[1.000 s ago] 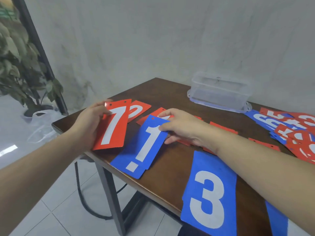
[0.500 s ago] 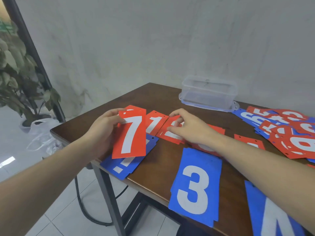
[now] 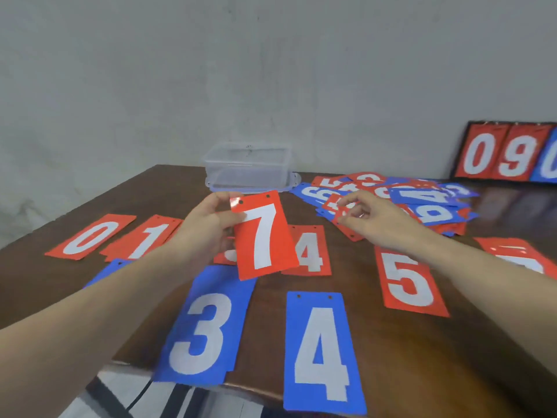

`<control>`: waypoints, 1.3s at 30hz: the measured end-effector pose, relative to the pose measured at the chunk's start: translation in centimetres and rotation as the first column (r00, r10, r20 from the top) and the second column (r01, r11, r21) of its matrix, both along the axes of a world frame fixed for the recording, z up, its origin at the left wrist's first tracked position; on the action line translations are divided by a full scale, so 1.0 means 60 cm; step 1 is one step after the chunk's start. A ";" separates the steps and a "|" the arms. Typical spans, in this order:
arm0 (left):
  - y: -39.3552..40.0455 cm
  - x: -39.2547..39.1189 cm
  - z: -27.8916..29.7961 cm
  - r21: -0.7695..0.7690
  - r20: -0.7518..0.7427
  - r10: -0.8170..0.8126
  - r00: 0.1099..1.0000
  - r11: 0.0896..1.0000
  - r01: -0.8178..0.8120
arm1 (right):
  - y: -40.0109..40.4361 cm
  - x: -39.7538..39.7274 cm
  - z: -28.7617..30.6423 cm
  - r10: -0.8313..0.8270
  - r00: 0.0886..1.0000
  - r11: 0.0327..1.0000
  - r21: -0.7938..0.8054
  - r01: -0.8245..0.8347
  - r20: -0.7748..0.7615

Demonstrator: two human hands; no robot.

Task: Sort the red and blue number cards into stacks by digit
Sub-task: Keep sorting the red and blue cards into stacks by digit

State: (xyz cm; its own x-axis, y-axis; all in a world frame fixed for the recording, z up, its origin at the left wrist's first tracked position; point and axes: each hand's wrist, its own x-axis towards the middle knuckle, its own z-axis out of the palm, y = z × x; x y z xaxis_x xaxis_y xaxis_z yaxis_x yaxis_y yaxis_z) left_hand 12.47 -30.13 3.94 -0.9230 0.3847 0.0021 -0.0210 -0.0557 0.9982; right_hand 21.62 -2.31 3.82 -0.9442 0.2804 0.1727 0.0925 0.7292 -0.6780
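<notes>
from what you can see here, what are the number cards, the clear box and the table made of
Red 7 card, held in the left hand: thin stiff plastic sheet by the look, glossy, with a glare spot and punched holes at the top.
Clear box: translucent plastic, see-through walls.
Table: dark wood or wood veneer, polished; it shows grain and reflections.

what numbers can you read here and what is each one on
"7": red card held in left hand
"0", "1", "4", "5": red cards on table
"3", "4": blue cards
"0", "9": red panels on scoreboard
Pile by right hand: mostly unreadable
</notes>
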 end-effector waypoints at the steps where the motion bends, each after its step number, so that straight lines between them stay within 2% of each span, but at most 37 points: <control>1: 0.031 0.007 0.000 -0.007 -0.008 -0.030 1.000 1.000 0.030 | 0.026 0.021 0.000 -0.034 0.999 0.999 0.001 0.034 -0.008; 10: 0.303 0.103 0.003 -0.011 0.023 -0.347 0.938 0.938 0.347 | 0.223 0.212 0.005 -0.310 0.950 0.951 -0.017 0.310 -0.034; 20: 0.525 0.192 -0.014 -0.177 0.057 -0.503 0.862 0.845 0.505 | 0.331 0.294 -0.017 -0.493 0.866 0.868 -0.110 0.484 -0.084; 24: 0.577 0.211 -0.022 -0.227 0.011 -0.561 0.828 0.805 0.548 | 0.361 0.299 -0.040 -0.529 0.845 0.846 -0.127 0.518 -0.078; 28: 0.609 0.220 -0.042 -0.414 -0.193 -0.586 0.787 0.776 0.476 | 0.386 0.309 -0.069 -0.564 0.820 0.820 -0.183 0.542 -0.096; 32: 0.625 0.217 -0.064 -0.669 -0.446 -0.647 0.618 0.700 0.250 | 0.397 0.311 -0.082 -0.576 0.808 0.810 -0.218 0.544 -0.122; 33: 0.628 0.217 -0.067 -0.715 -0.467 -0.660 0.588 0.674 0.188 | 0.399 0.309 -0.083 -0.573 0.811 0.812 -0.215 0.542 -0.121; 35: 0.631 0.218 -0.068 -0.756 -0.464 -0.662 0.589 0.642 0.125 | 0.401 0.308 -0.085 -0.569 0.815 0.815 -0.209 0.541 -0.111; 39: 0.625 0.208 -0.067 -0.741 -0.492 -0.654 0.575 0.661 0.119 | 0.400 0.309 -0.084 -0.567 0.817 0.816 -0.215 0.537 -0.109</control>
